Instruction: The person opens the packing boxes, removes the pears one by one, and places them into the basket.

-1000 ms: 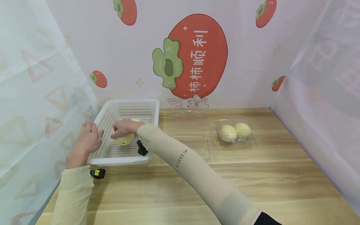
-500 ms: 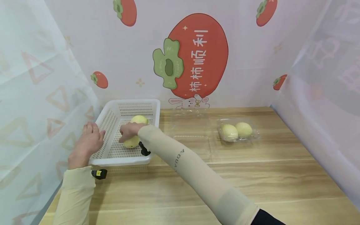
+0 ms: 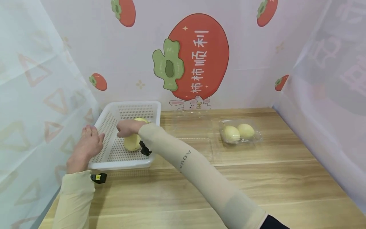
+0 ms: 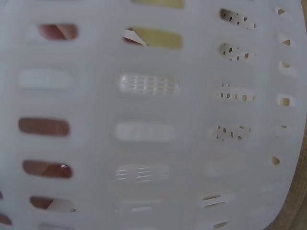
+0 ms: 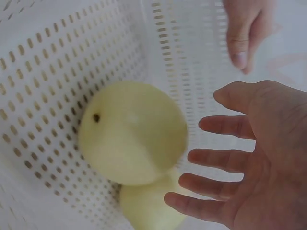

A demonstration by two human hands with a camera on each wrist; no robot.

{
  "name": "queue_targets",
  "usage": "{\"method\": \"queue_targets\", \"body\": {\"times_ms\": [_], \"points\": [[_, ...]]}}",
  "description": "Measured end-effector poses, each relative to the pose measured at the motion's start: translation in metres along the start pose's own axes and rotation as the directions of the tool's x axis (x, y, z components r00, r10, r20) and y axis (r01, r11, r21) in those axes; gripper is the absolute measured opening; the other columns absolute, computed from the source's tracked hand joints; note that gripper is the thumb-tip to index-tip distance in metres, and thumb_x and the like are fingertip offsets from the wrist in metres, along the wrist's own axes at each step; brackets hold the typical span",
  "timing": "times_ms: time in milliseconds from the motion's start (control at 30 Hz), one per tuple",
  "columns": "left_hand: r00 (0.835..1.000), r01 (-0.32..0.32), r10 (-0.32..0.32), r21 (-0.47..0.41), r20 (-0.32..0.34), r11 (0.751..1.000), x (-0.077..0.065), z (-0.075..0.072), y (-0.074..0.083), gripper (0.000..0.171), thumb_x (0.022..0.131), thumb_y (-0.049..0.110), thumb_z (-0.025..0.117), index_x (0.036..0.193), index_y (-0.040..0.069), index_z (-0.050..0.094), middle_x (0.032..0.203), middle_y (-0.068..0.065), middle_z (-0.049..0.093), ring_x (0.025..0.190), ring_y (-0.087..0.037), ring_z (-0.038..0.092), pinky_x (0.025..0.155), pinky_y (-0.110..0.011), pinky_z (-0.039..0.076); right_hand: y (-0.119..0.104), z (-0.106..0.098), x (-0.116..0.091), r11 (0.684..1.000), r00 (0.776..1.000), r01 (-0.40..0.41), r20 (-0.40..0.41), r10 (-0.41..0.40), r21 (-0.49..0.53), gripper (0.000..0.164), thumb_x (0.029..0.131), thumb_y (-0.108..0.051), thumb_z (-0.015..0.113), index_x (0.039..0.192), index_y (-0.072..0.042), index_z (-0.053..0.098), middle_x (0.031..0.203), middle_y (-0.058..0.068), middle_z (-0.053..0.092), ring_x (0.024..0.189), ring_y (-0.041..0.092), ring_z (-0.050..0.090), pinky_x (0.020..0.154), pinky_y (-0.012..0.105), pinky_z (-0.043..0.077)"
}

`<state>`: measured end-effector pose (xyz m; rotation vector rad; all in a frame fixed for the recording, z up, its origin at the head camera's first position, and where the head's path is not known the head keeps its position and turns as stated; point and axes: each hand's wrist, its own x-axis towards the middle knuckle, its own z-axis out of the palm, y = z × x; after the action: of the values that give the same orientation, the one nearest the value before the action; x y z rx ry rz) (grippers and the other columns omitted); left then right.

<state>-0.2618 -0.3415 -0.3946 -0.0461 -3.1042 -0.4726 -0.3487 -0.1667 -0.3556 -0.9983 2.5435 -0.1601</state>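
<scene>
A white slotted plastic basket (image 3: 123, 164) stands at the left of the table; its wall (image 4: 96, 105) fills the left wrist view. Two round, pale yellow pears lie inside against each other: a nearer pear (image 5: 134, 134) with a dark dimple and a farther pear (image 3: 141, 120), partly behind my right hand. My right hand (image 3: 127, 128) hovers over the nearer pear. In the right wrist view, its fingers (image 5: 218, 159) are spread and hold nothing. My left hand (image 3: 89, 143) rests along the basket's left rim, fingers extended.
A clear plastic clamshell box (image 3: 194, 149) lies with its lid raised right of the basket. Farther right, another clear box (image 3: 226, 141) holds two pears (image 3: 246, 131). Printed sheets (image 3: 128, 57) wall the wooden table (image 3: 186, 194) at the back and sides.
The nearer pear has shifted right within the basket, beside the other one. My right hand has let go of it and drawn slightly up and left. My left hand stays at the rim.
</scene>
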Motion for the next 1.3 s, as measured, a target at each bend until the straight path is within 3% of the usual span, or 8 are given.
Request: {"method": "queue_targets", "body": {"times_ms": [233, 400, 667, 1067, 1300], "points": [[1.000, 0.005, -0.005, -0.015, 0.022, 1.000, 0.001, -0.001, 0.000, 0.076, 0.107, 0.038, 0.017, 0.145, -0.021, -0.011, 0.151, -0.044, -0.017, 0.143, -0.055, -0.016, 0.116, -0.067, 0.003, 0.004, -0.024, -0.020, 0.998, 0.998, 0.050, -0.033, -0.051, -0.026, 0.018, 0.101, -0.031, 0.048, 0.108, -0.020, 0.060, 0.094, -0.008, 0.057, 0.075, 0.004, 0.049, 0.065, 0.017, 0.040], [1.000, 0.005, -0.005, -0.028, 0.013, 1.000, -0.003, -0.002, -0.004, 0.076, 0.107, 0.038, 0.017, 0.144, -0.022, -0.010, 0.150, -0.044, -0.017, 0.142, -0.056, -0.015, 0.116, -0.067, 0.002, 0.006, -0.035, -0.036, 0.990, 0.989, 0.104, -0.095, -0.114, -0.099, 0.017, 0.101, -0.029, 0.047, 0.091, -0.018, 0.056, 0.082, -0.007, 0.051, 0.066, 0.005, 0.041, 0.060, 0.017, 0.034], [1.000, -0.008, 0.008, -0.015, 0.003, 1.000, -0.003, 0.001, -0.008, 0.075, 0.107, 0.037, 0.017, 0.145, -0.022, -0.008, 0.150, -0.044, -0.017, 0.142, -0.056, -0.016, 0.116, -0.067, 0.003, 0.011, -0.040, -0.063, 0.974, 0.973, 0.172, -0.132, -0.192, -0.146, 0.024, 0.103, -0.029, 0.044, 0.113, -0.019, 0.063, 0.110, -0.007, 0.063, 0.088, 0.006, 0.054, 0.072, 0.018, 0.042], [1.000, -0.006, 0.007, -0.033, 0.008, 0.999, -0.002, 0.003, -0.007, 0.077, 0.107, 0.039, 0.017, 0.144, -0.022, -0.011, 0.149, -0.043, -0.021, 0.142, -0.056, -0.018, 0.117, -0.066, 0.000, 0.035, -0.033, -0.098, 0.946, 0.935, 0.268, -0.185, -0.301, -0.183, 0.026, 0.102, -0.026, 0.047, 0.114, -0.012, 0.065, 0.101, -0.003, 0.066, 0.074, 0.008, 0.051, 0.068, 0.020, 0.042], [1.000, -0.024, 0.024, -0.016, 0.001, 1.000, -0.001, -0.001, -0.004, 0.081, 0.106, 0.042, 0.021, 0.144, -0.023, -0.007, 0.149, -0.044, -0.018, 0.141, -0.058, -0.015, 0.116, -0.067, 0.002, 0.062, -0.036, -0.127, 0.950, 0.923, 0.292, -0.227, -0.310, -0.112, 0.025, 0.102, -0.025, 0.047, 0.114, -0.011, 0.064, 0.106, 0.001, 0.068, 0.091, 0.009, 0.059, 0.080, 0.022, 0.049]]}}
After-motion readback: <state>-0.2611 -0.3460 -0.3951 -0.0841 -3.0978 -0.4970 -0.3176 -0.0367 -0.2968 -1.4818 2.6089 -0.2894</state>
